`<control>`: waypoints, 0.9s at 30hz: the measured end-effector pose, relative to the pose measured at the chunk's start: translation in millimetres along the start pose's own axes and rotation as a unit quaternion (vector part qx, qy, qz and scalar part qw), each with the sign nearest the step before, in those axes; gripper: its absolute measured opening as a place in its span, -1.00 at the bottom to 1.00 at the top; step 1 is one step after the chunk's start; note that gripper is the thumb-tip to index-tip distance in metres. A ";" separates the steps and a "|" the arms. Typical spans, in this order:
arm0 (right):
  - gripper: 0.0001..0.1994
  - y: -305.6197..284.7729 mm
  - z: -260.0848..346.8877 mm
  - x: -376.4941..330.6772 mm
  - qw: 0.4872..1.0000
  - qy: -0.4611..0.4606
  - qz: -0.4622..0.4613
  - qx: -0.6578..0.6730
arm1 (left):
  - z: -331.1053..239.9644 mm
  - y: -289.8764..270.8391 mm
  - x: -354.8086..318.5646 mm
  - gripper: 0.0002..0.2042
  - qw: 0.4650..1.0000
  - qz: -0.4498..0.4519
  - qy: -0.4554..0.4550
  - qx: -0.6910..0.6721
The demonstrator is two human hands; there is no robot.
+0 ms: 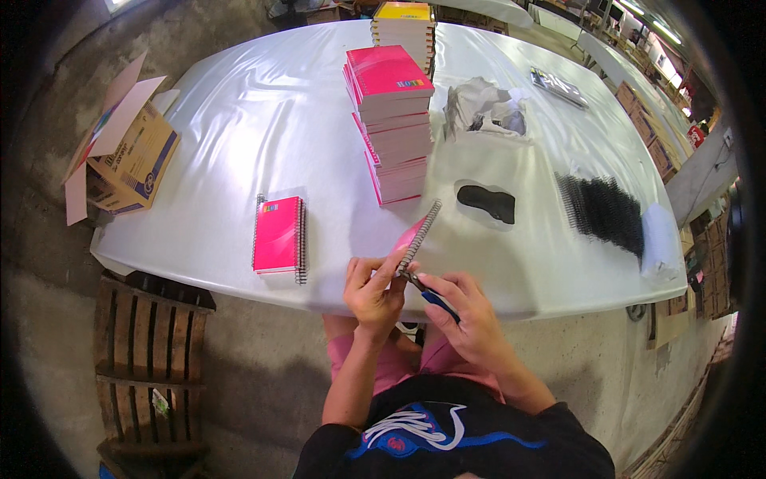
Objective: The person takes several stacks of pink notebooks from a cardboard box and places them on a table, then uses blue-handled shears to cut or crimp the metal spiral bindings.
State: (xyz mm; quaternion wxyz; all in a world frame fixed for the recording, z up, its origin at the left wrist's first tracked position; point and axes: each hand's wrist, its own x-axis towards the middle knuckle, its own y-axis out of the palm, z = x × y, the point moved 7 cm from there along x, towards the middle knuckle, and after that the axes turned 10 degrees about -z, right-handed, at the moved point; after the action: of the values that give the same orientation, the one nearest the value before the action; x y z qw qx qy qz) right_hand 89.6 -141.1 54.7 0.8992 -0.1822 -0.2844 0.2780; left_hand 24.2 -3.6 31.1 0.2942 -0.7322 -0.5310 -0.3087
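Note:
My left hand [372, 295] is closed round a pink spiral notebook [412, 237], which it holds tilted above the table's near edge. A dark wire coil [424, 230] runs along the notebook's spine. Blue-handled pliers [437, 303] are gripped in my right hand [469, 318], their jaws at the coil's near end. Whether the jaws are closed on the wire, I cannot tell. To the left on the table lie pink coil-bound notebooks [276, 235], with coils showing on both sides. Farther off rises a tall stack of pink books [391, 132] with no coils visible.
Behind the stack stand yellow-covered books [403, 11]. Right of it are a crumpled plastic bag [485, 108], a black flat piece [488, 203] and a bundle of black coils [604, 209]. An open carton [132, 156] sits at the table's left; a wooden pallet [152, 383] is below.

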 end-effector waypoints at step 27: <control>-0.37 68.8 6.2 47.5 0.984 0.036 0.028 0.175 | 41.5 -110.9 -1.8 -0.66 0.871 -0.354 -0.226 -0.254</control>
State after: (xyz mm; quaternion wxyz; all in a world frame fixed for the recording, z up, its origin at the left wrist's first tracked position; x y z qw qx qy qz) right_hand 91.1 -57.8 45.6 0.9188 -0.0400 -0.1937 0.3416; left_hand -76.8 56.0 14.7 -0.1590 -0.5941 -0.7103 -0.3423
